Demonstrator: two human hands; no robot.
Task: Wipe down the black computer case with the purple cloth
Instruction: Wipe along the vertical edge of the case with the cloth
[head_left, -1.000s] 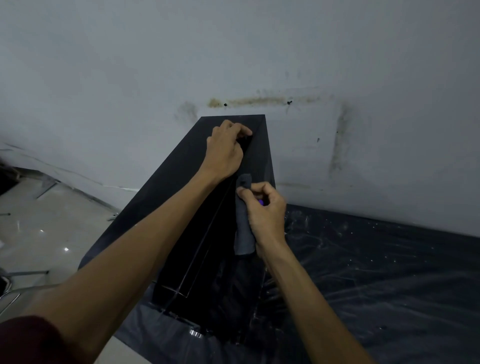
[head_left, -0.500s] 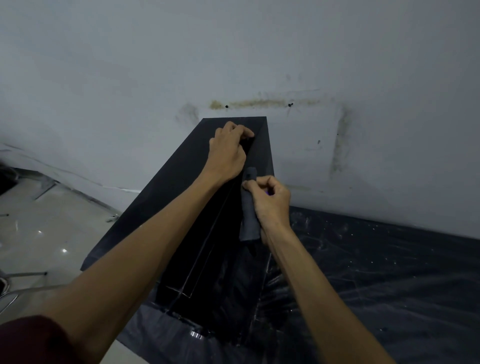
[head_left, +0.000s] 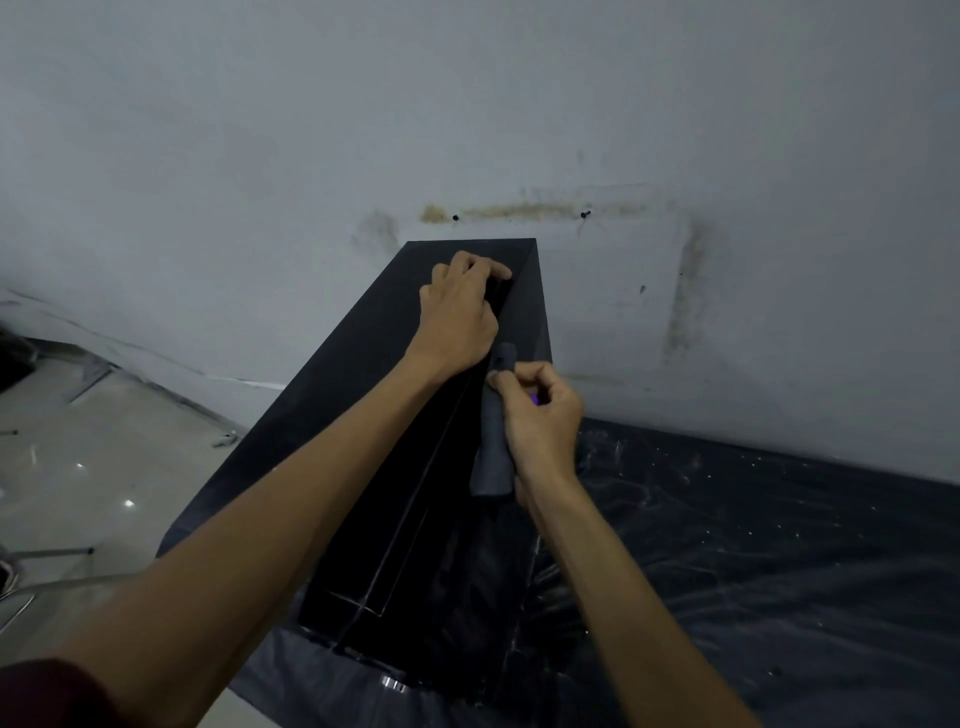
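Observation:
The black computer case (head_left: 332, 426) stands upright against the wall, seen from above with its far end by the wall. My left hand (head_left: 457, 317) grips the case's far top edge, fingers curled over it. My right hand (head_left: 540, 421) holds the purple cloth (head_left: 491, 441), which looks grey-purple in the dim light and hangs down as a narrow folded strip against the case's right side. A small bright purple patch shows between my right fingers.
A stained grey wall (head_left: 519, 130) rises right behind the case. Black plastic sheeting (head_left: 753, 545) covers the surface to the right and under the case. Pale tiled floor (head_left: 78, 467) lies to the left, with a metal chair leg at the left edge.
My right hand has slid the cloth away from me along the case's right edge, closer to my left hand. My left hand has kept its grip.

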